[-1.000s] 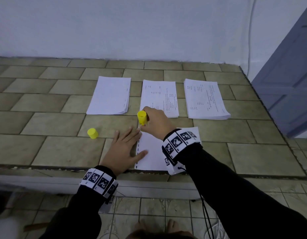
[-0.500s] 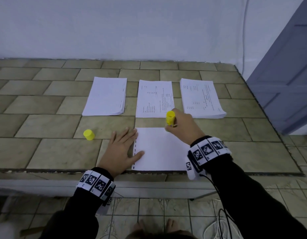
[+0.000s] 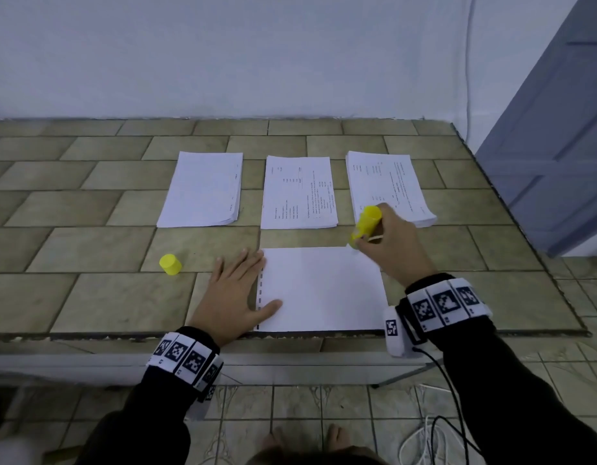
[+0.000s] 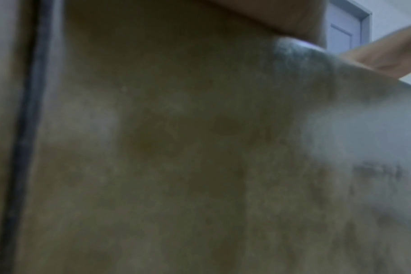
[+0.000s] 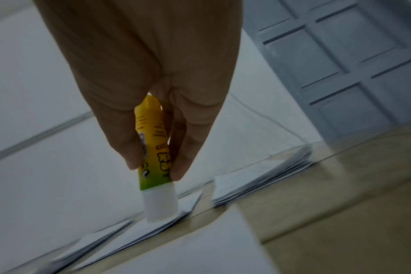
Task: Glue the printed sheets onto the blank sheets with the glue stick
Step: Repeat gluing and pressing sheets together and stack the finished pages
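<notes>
A blank sheet (image 3: 324, 290) lies at the counter's front edge. My left hand (image 3: 238, 290) lies flat beside it, thumb on its left margin. My right hand (image 3: 387, 246) grips a yellow glue stick (image 3: 366, 224), whose white tip meets the sheet's far right corner. In the right wrist view my fingers (image 5: 192, 148) pinch the glue stick (image 5: 153, 148) just above its white glue end. At the back lie a blank stack (image 3: 203, 189), a printed stack (image 3: 298, 193) and another printed stack (image 3: 387, 186). The left wrist view is blurred tile.
The yellow glue cap (image 3: 170, 264) stands on the tiled counter (image 3: 72, 297) left of my left hand. A blue-grey door (image 3: 558, 129) is at the right past the counter's edge. White cables (image 3: 424, 444) lie on the floor below.
My right hand has drawn the glue stick along the sheet's far edge from its left corner to its right corner. The left hand has stayed flat in place.
</notes>
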A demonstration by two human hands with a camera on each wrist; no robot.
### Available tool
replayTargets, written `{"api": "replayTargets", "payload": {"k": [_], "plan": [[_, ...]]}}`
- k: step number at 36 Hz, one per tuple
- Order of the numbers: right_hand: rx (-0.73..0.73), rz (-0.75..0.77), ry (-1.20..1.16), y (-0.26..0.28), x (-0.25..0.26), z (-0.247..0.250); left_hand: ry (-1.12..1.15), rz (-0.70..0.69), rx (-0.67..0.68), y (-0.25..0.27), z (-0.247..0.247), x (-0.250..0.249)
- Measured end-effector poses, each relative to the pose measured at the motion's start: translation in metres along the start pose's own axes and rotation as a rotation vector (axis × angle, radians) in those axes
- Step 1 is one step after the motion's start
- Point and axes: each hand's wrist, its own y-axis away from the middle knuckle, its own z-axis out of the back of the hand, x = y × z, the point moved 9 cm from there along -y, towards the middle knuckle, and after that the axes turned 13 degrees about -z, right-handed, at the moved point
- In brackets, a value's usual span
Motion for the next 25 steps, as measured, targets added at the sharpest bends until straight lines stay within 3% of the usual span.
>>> {"api": "replayTargets", "payload": {"k": [4, 8, 16, 25], "plan": [[0.191, 0.111, -0.057, 0.021, 0.041, -0.047, 0.002, -0.002, -0.007, 0.000, 0.001, 0.000], [0.333, 0.197, 0.051, 0.036, 0.070, -0.097, 0.009, 0.002, -0.009, -0.001, 0.001, -0.001], [0.371, 0.272, 0.172, 0.045, 0.084, -0.132, 0.045, -0.051, -0.074, -0.002, 0.008, -0.007], [0.318, 0.177, 0.130, 0.036, 0.048, -0.097, 0.021, 0.004, -0.036, 0.001, 0.003, 0.001]]}}
